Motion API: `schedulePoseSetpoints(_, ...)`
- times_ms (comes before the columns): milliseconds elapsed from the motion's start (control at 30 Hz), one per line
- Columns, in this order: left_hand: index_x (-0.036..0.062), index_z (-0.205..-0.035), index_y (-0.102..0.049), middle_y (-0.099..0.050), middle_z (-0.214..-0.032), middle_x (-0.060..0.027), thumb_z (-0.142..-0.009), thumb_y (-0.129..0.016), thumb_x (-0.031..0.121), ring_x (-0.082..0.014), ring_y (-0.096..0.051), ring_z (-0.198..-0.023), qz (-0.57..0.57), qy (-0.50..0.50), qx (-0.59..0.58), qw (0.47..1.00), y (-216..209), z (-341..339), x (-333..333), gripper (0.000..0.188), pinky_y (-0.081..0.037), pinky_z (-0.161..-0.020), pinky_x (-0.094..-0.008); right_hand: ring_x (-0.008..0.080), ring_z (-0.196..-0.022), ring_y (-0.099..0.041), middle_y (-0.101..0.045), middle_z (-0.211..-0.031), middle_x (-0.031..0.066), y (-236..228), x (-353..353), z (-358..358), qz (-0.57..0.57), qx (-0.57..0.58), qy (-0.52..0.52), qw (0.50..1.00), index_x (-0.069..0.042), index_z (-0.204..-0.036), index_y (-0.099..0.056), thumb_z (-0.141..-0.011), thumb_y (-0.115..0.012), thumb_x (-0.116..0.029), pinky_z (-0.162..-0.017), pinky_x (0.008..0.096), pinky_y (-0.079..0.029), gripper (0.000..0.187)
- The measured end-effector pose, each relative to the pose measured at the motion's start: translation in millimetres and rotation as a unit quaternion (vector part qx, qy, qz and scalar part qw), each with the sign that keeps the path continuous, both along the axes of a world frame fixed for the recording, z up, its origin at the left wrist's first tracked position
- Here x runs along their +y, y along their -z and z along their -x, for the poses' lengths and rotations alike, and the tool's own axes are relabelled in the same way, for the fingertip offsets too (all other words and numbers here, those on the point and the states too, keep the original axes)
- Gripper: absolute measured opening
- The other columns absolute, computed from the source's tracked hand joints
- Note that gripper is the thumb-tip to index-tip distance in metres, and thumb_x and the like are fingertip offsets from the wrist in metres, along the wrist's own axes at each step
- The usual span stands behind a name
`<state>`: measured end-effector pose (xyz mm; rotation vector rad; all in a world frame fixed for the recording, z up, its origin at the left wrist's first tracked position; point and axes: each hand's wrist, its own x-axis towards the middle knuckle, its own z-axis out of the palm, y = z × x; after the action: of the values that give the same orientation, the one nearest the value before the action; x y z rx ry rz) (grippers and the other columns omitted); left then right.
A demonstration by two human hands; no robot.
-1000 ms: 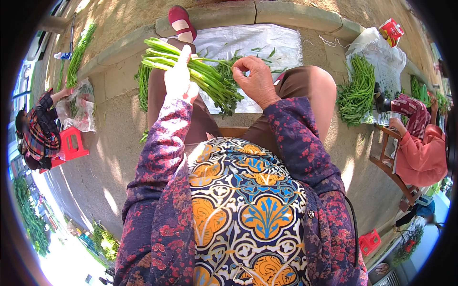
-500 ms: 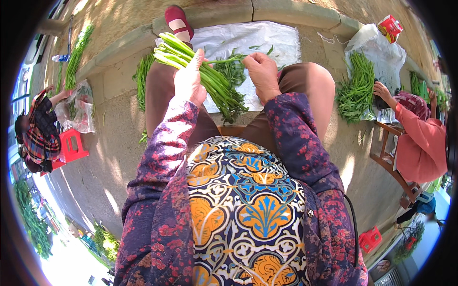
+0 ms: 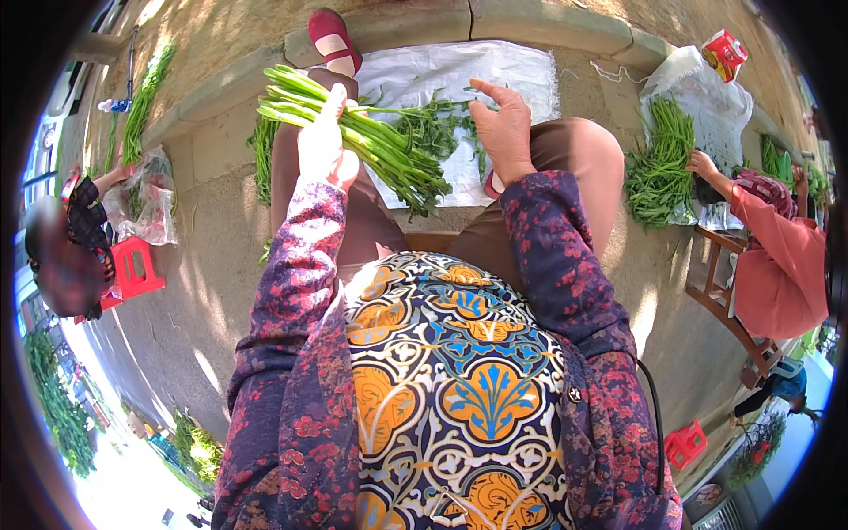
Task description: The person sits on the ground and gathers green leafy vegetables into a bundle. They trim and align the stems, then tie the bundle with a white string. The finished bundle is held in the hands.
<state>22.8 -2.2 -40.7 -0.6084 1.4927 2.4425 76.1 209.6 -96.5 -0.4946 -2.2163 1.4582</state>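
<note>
My left hand (image 3: 323, 146) is closed round a bunch of long green vegetable stems (image 3: 375, 146), held above my left knee. Their pale thick ends point up and left, and the leafy ends hang toward the right between my knees. One thin stem sticks out of the bunch to the right. My right hand (image 3: 503, 131) is to the right of the bunch, thumb and index finger apart, with nothing seen between them. Loose leafy greens (image 3: 442, 119) lie on the white woven sheet (image 3: 526, 75) below the hands, partly hidden by the bunch.
More green stems (image 3: 263, 146) lie beside my left leg. At right, a person in a coral sleeve (image 3: 768, 225) reaches to a pile of greens (image 3: 658, 159) on a plastic sheet. Another person (image 3: 71, 247) sits at left by a red stool (image 3: 137, 269). A curb (image 3: 548, 26) runs beyond the sheet.
My right hand has opened from a pinch on a thin stem and moved slightly right. My left hand has shifted a little left and down with the bunch.
</note>
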Motion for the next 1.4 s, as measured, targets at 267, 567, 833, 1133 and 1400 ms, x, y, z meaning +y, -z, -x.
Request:
schedulePoseSetpoints(267, 0.0068, -0.094, -0.057, -0.061, -0.076, -0.0058, -0.083, -0.069, 0.017, -0.0186, -0.060, -0.069, 0.008, 0.020, -0.008, 1.000, 3.9, 1.7, -1.9, 0.019, -0.050, -0.065, -0.0331, 0.0090, -0.097, -0.054, -0.064, -0.105, 0.0021, -31.2, -6.4, -5.1, 0.313, -0.111, -0.227, 0.915, -0.003, -0.105, -0.067, -0.086, -0.063, -0.031, -0.090, 0.0247, -0.039, 0.034)
schedulePoseSetpoints(567, 0.0080, -0.096, -0.057, -0.061, -0.077, -0.0047, -0.083, -0.069, 0.016, -0.0177, -0.060, -0.069, 0.009, 0.048, -0.011, 0.999, 3.2, 0.2, -1.3, 0.019, -0.050, -0.065, -0.0324, 0.0078, -0.091, -0.055, -0.066, -0.093, 0.0003, -38.1, -8.8, -7.7, 0.271, -0.165, -0.301, 0.899, -0.003, -0.095, -0.068, -0.086, -0.062, -0.028, -0.087, 0.0238, -0.040, 0.027)
schedulePoseSetpoints(833, 0.0084, -0.093, -0.058, -0.061, -0.076, -0.0026, -0.081, -0.071, 0.017, -0.0150, -0.059, -0.069, 0.029, 0.051, 0.001, 0.998, -0.1, -2.6, 3.2, 0.019, -0.049, -0.066, -0.0304, 0.0126, -0.080, -0.058, -0.064, -0.082, 0.0037, -15.7, -18.1, -5.6, 0.027, -0.079, -0.267, 0.960, -0.003, -0.080, -0.067, -0.077, -0.064, -0.016, -0.075, 0.0267, -0.045, 0.013)
schedulePoseSetpoints(1133, 0.0047, -0.088, -0.059, -0.060, -0.075, -0.0047, -0.081, -0.072, 0.016, -0.0149, -0.058, -0.067, 0.036, 0.033, 0.016, 0.999, -4.4, -12.4, 17.1, 0.019, -0.048, -0.063, -0.0304, 0.0124, -0.072, -0.053, -0.057, -0.073, 0.0004, -1.7, -24.6, 1.9, 0.203, -0.038, -0.080, 0.975, -0.003, -0.071, -0.061, -0.073, -0.061, -0.011, -0.066, 0.0261, -0.042, 0.008)
schedulePoseSetpoints(1400, 0.0077, -0.096, -0.056, -0.058, -0.083, -0.0041, -0.087, -0.063, 0.014, -0.0170, -0.058, -0.078, -0.122, 0.089, 0.028, 0.988, -2.1, 6.9, -14.0, 0.013, -0.049, -0.076, -0.0336, 0.0026, -0.065, -0.044, -0.057, -0.073, -0.0058, -11.6, -0.7, -2.4, 0.308, -0.080, -0.031, 0.947, -0.004, -0.083, -0.067, -0.078, -0.061, -0.006, -0.058, 0.0219, -0.037, 0.009)
